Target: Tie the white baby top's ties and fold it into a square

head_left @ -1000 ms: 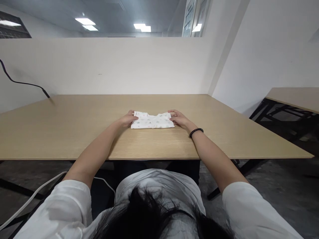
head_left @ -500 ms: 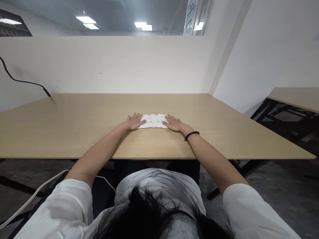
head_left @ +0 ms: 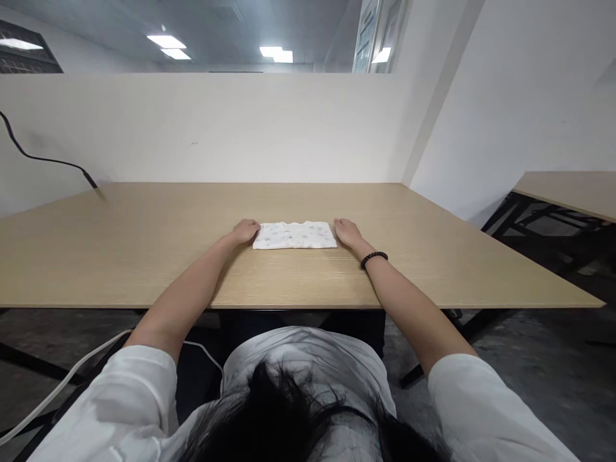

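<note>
A white folded garment [head_left: 294, 235] with a small scattered print lies flat on the wooden table [head_left: 298, 282], its far edge notched in the middle. At its left edge is my left hand [head_left: 245, 231], fingers curled in around the far left corner. My right hand [head_left: 348, 233] is closed in the same way at the far right corner, with a dark beaded bracelet [head_left: 374, 258] on the wrist. The fingertips of both hands are partly hidden from above.
A white partition wall [head_left: 255, 128] stands along the table's far edge. On the left, a black cable [head_left: 52, 159] reaches down to the tabletop. A second table [head_left: 572, 189] is at the right. A white cord [head_left: 62, 385] hangs below at the left.
Both hands lay flat with spread fingers on the garment's ends. They have slid outward to its side edges and curled closed, uncovering the garment's full width.
</note>
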Available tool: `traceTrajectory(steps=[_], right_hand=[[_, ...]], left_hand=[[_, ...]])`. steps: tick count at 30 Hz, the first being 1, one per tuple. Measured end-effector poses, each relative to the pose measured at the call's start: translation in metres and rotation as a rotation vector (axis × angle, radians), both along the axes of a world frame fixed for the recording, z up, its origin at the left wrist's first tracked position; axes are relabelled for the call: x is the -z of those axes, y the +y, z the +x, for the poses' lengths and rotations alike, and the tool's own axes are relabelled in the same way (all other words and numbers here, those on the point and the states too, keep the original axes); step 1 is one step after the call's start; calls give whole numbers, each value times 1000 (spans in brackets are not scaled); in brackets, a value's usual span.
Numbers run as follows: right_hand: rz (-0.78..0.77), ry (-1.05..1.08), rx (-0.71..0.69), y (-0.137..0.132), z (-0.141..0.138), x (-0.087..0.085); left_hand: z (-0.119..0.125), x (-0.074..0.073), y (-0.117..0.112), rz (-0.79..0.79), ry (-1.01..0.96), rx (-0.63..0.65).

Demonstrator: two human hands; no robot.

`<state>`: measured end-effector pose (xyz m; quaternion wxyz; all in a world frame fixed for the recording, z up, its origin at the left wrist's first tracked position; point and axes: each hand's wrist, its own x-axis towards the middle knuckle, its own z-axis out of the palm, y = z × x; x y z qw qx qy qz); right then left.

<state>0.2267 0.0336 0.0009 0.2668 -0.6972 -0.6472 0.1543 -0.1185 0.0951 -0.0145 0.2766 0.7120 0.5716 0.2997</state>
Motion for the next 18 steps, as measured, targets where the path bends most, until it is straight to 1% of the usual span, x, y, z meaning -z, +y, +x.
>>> traceTrajectory(steps=[3,6,8,11,13,16,18], right_hand=[[5,-35,-5,3,0,3],[42,-48,-24,5,-2,7],[59,-8,-35,6,-3,9],[77,107,-65,5,-4,10],[84,172,-82,4,-5,8],[68,213,-99,2,-3,6],[42,213,-107,1,-2,4]], left_hand=[[-1,1,-2,-2,29,7],[3,-1,-7,7,-18,16],[5,-3,-9,8,-81,30],[8,-7,-13,-23,-211,79],[11,-9,-17,-54,-309,66],[14,-12,-21,-132,-461,35],[15,-14,-24,-210,-516,86]])
